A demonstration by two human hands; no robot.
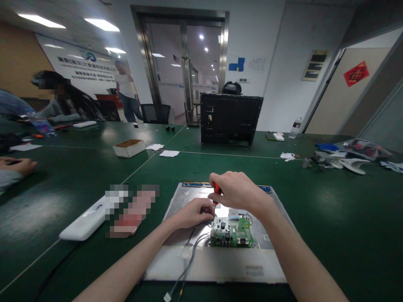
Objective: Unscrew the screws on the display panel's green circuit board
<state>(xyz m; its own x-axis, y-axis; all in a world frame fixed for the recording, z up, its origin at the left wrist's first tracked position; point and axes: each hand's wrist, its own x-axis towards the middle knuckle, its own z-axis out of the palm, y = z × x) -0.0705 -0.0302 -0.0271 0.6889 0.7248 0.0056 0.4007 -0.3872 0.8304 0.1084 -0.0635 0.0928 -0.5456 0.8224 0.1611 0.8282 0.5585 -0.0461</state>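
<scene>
Right-hand grip is wrapped around a screwdriver with an orange and black handle, and through the head camera I see its shaft point down at the far-left corner of a green rectangular circuit board crowded with small components. Left-hand grip has its fingers bent together at that same corner of the board; I cannot tell whether they pinch anything. Beneath the board I see a silvery rectangular metal panel, lying flat on a dark green tabletop. Thin grey cables run from the board's left side over the panel's near edge to a small white plug. Left of the board I make out a long white rounded device and a flat reddish object, both partly pixelated. Beyond the board stands a black rectangular screen casing. Far left of the board, I see a co-worker's hand.
</scene>
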